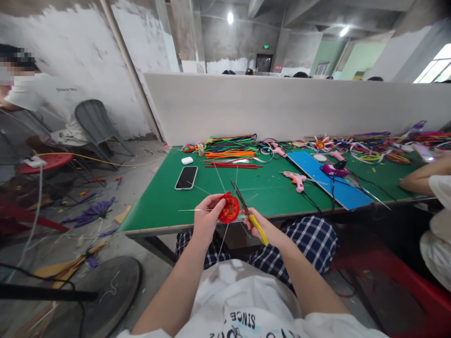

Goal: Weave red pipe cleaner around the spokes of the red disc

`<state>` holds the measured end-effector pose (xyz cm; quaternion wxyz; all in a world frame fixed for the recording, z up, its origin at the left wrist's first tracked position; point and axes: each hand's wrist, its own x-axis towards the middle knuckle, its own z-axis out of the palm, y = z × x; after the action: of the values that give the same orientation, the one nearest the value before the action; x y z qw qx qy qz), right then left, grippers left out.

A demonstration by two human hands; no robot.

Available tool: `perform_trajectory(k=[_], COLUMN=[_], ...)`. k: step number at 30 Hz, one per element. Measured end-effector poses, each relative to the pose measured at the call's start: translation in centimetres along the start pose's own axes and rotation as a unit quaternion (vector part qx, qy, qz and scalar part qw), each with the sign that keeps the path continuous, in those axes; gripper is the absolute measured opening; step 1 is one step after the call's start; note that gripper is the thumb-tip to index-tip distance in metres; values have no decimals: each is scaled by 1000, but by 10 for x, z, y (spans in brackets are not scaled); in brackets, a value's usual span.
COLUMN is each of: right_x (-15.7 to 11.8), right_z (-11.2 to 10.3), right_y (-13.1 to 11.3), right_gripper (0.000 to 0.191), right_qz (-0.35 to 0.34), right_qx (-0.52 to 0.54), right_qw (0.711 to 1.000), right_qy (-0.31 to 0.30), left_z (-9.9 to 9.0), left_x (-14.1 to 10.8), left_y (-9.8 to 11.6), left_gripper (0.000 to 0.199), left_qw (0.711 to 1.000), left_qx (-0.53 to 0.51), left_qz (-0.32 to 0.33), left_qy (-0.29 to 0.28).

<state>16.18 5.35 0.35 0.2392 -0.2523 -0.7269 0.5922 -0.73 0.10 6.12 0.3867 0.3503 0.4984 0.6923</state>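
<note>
At the far left a co-worker in a white shirt (30,91) sits before a grey plastic chair (92,117), with a red stool (52,162) nearer the camera. Below, a round black base (116,286) stands on the littered floor. On the green-topped bench (155,204), a smartphone (186,178) lies just in front of a white earbud case (187,160). The person's left hand (207,213) has its grip closed, thumb and fingers pinching the left edge of a red fuzzy ring (229,219) held over the bench's front edge; thin stiff wires (222,242) radiate around it. Behind lie green, orange and red pipe cleaners (230,154). The right hand (260,225) has its grip closed around the yellow handles of scissors (252,219), the dark blades pointing up and leftward beside the ring; whether they touch it cannot be told. Farther right come a pink glue gun (296,180), a slanting blue board (312,172) bearing a purple glue gun (333,170), and another co-worker's forearm (418,181).
</note>
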Motion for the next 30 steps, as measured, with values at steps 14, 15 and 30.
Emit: perform_trajectory(k=[14,15,30], right_x=[-7,-7,-13], right_z=[24,26,43], right_y=[17,20,14], right_gripper=[54,52,28], right_qz=[-28,-27,35], right_qx=[99,104,-48], right_qw=[994,993,980], right_qy=[34,45,188], left_z=[7,8,14], left_x=[-5,-5,-9], left_y=[-14,-15,-22], left_gripper=[24,25,25], left_qw=[998,998,994], left_qx=[18,21,55], left_qz=[-31,-32,-54], left_qy=[-49,-54,-79])
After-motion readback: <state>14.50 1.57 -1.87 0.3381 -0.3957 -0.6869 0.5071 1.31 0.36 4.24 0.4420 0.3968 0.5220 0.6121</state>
